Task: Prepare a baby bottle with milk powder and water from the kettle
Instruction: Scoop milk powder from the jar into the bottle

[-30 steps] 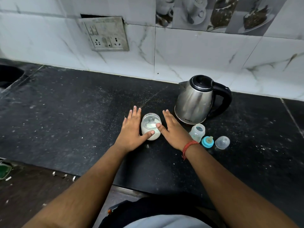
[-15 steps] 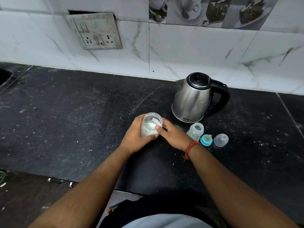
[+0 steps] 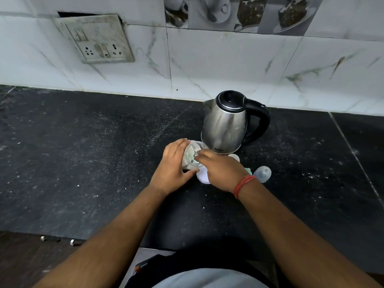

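My left hand (image 3: 173,163) grips a clear jar of white milk powder (image 3: 192,151) and tilts its open mouth to the right. The bunched fingertips of my right hand (image 3: 220,169) reach into that mouth and pinch a small greenish scoop, which is blurred. Beneath my right hand the jar's white lid (image 3: 202,177) lies flat on the black counter (image 3: 104,163). Just behind the jar stands the steel kettle (image 3: 225,125), lid shut and black handle to the right. My right hand hides most of the baby bottle (image 3: 234,156).
A clear bottle cap (image 3: 262,173) lies right of my right wrist, with a teal nipple ring (image 3: 248,171) peeking out beside it. The tiled wall with a socket plate (image 3: 97,40) rises behind. The counter's front edge runs close to my body.
The jar's lid has come off and now lies on the counter. My left hand has tipped the jar rightward, and my right hand has moved from the lid into the jar's mouth.
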Demonstrator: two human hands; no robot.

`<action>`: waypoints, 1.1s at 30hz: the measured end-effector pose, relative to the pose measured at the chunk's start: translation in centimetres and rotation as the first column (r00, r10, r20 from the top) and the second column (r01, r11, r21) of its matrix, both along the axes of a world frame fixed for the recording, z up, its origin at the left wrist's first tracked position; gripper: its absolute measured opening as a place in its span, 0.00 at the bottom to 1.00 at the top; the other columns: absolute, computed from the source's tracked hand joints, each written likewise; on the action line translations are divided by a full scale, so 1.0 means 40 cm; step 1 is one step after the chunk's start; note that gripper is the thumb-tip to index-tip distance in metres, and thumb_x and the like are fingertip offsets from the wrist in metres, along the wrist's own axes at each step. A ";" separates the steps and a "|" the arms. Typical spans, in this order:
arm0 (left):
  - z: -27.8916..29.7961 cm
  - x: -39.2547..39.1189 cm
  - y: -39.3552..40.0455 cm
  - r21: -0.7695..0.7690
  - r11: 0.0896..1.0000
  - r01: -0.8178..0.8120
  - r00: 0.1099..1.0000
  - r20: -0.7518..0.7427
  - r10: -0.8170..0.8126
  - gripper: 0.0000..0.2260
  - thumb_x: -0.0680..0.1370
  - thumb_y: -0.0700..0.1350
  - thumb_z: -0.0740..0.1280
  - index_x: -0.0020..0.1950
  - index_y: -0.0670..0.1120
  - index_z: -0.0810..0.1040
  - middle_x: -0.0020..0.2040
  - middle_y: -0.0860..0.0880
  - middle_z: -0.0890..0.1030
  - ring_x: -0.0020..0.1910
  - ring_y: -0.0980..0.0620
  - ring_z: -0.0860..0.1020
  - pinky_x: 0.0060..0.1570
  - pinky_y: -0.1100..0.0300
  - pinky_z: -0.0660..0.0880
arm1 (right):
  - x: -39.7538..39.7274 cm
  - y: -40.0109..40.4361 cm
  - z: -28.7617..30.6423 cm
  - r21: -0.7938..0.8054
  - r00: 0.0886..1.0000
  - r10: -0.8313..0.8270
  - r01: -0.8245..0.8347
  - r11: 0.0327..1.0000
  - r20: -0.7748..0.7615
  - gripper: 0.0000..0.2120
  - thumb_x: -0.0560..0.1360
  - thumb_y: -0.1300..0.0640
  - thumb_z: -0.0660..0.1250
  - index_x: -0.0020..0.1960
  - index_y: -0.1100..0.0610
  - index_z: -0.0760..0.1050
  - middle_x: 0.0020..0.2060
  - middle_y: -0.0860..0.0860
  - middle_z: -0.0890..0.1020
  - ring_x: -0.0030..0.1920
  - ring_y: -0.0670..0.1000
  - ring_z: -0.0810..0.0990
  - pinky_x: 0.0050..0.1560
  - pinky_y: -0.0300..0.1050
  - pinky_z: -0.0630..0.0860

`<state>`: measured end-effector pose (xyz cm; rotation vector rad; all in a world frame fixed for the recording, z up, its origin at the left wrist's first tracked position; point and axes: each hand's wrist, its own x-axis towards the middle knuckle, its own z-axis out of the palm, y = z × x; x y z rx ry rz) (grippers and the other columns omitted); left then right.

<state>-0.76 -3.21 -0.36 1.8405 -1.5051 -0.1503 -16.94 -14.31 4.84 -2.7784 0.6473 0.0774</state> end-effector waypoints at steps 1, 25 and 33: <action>0.004 -0.009 -0.006 -0.006 1.000 0.008 1.000 0.012 -0.008 0.38 0.72 0.50 0.81 0.76 0.39 0.69 0.74 0.42 0.72 0.74 0.45 0.67 0.77 0.56 0.60 | -0.001 -0.005 -0.001 -0.001 0.999 0.000 0.000 1.000 -0.047 0.23 0.79 0.53 0.62 0.74 0.51 0.69 0.74 0.46 0.69 0.61 0.59 0.81 0.54 0.57 0.79; -0.018 -0.045 -0.038 -0.059 0.992 -0.113 0.981 -0.165 0.102 0.41 0.70 0.57 0.79 0.76 0.42 0.67 0.74 0.47 0.71 0.74 0.48 0.69 0.75 0.68 0.57 | 0.006 -0.036 0.086 -0.071 0.996 -0.006 0.013 0.997 0.092 0.15 0.79 0.57 0.61 0.64 0.56 0.79 0.61 0.50 0.76 0.53 0.59 0.81 0.55 0.55 0.78; -0.028 -0.046 -0.027 -0.027 0.994 -0.101 0.979 -0.178 0.095 0.42 0.69 0.54 0.83 0.77 0.46 0.67 0.76 0.52 0.69 0.76 0.52 0.66 0.75 0.66 0.60 | 0.012 -0.033 0.082 -0.164 0.967 -0.002 0.045 0.985 0.256 0.11 0.74 0.60 0.72 0.55 0.53 0.77 0.46 0.50 0.81 0.41 0.57 0.81 0.35 0.46 0.69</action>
